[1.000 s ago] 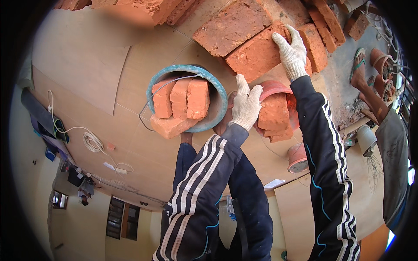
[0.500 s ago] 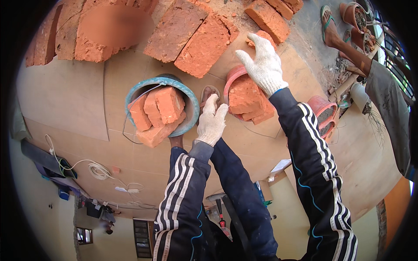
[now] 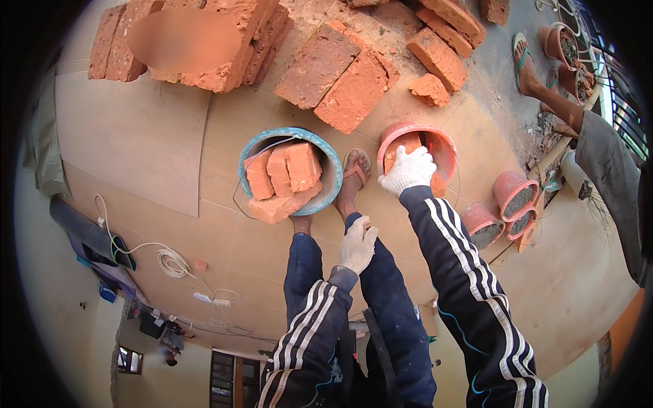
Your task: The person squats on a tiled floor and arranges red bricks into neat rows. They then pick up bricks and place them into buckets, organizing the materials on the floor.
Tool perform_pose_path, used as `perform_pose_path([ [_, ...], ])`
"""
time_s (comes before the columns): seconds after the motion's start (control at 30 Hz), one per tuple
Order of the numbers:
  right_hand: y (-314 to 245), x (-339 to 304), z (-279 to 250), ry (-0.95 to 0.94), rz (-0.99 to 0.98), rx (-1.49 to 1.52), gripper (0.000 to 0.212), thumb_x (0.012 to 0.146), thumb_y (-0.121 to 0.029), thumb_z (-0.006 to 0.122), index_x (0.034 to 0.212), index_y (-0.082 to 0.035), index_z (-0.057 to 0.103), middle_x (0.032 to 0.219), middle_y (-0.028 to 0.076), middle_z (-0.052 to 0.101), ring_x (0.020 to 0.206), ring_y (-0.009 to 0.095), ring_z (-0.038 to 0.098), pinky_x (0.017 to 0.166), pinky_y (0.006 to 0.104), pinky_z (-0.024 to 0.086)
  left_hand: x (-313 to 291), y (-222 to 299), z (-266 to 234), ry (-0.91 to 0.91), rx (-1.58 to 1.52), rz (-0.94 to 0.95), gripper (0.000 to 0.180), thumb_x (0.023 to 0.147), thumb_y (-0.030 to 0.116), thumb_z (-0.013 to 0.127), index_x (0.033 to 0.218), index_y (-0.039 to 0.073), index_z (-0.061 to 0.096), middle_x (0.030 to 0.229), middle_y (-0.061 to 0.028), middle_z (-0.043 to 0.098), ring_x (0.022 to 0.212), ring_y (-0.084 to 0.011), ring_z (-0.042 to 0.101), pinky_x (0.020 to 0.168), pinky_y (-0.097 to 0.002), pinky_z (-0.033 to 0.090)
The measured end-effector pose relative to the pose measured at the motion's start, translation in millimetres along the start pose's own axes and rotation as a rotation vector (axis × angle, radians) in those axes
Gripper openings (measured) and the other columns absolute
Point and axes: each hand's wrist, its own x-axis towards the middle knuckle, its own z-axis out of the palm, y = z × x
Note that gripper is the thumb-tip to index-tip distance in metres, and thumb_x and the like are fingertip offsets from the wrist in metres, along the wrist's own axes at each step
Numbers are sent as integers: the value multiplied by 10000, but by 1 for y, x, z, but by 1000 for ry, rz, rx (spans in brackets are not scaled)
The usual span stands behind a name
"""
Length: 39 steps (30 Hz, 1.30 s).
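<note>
My right hand [image 3: 410, 171], in a white knit glove, is closed over a brick [image 3: 406, 144] in the red bucket [image 3: 446, 148] on the right. Its fingers curl over the brick's near side and hide part of it. My gloved left hand [image 3: 358, 246] hangs above my left shin and thigh area, empty, with its thumb and fingers loosely apart. To its upper left stands a blue-green bucket [image 3: 331, 170] filled with several bricks [image 3: 303, 166], one lying across the near rim.
Stacked bricks [image 3: 258, 41] and loose ones [image 3: 357, 88] lie at the far side. Pink buckets of grey mortar [image 3: 515, 190] stand at the right, near another person's leg [image 3: 568, 105]. A coiled cable [image 3: 173, 262] lies at the left.
My right hand has come down from above the red bucket onto a brick inside it. My left hand has drawn back toward me from between the buckets. The view has shifted.
</note>
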Motion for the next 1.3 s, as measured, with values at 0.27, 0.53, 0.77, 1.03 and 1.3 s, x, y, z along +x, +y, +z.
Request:
perform_pose_path([
  [0.27,75,-49,-62,-62,-176,-2,818,617,-517,771,1337,-166,604,1243,256,565,1136,424,569,946,483,495,3,23,-29,4,6,110,468,967,319,598,1358,68,549,1271,-194,654,1119,-325,652,941,-424,508],
  [0.53,97,-105,-133,116,-429,462,901,581,-402,847,1390,-122,569,1348,274,537,1231,427,544,1061,445,450,37,126,-33,-57,-234,262,520,1017,308,525,1442,23,441,1339,-220,582,1174,-331,625,963,-389,500],
  [0.77,19,2,-134,881,-820,246,919,562,-371,862,1407,-195,548,1431,288,445,1267,459,467,1053,545,381,156,180,-83,573,318,763,241,951,99,540,1156,-8,609,1470,-235,469,1174,-390,592,958,-424,520],
  [1.03,20,93,-63,909,-805,265,876,622,-329,880,1415,-206,529,1457,257,436,1322,441,448,1075,527,398,170,168,-72,325,78,492,547,1006,342,456,1467,48,467,1515,-245,443,1419,-397,400,1170,-443,331],
  [1.3,64,10,2,537,-462,386,808,754,-400,813,1412,-52,499,1356,270,507,1243,437,501,1043,496,420,85,57,-12,66,151,92,429,974,346,554,1304,79,616,1306,-162,638,1216,-345,597,1039,-429,452],
])
